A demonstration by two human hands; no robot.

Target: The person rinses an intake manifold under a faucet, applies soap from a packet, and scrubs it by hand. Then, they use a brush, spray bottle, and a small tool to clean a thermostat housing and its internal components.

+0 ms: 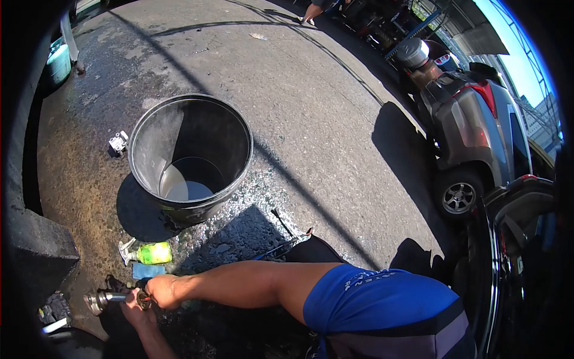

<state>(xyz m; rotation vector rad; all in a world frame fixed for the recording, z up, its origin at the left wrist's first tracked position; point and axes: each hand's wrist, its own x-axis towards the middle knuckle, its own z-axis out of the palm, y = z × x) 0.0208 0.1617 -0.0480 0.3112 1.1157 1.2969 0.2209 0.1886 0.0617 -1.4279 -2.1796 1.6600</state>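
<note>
My left hand, coming up from the bottom edge, is closed around a metal shaft part with a wide round end pointing left. My right hand, at the end of the long arm with a blue sleeve, is closed at the part's right end, beside the left hand. What its fingers grip is partly hidden. Just above the hands lies a blue sponge on the wet ground. A yellow-green spray bottle rests on its side above the sponge.
A large black tub with some liquid inside stands ahead. Left of it lies a small metal part. A concrete block juts in from the left. Parked vehicles, including a grey one, line the right. Another person's leg shows far off.
</note>
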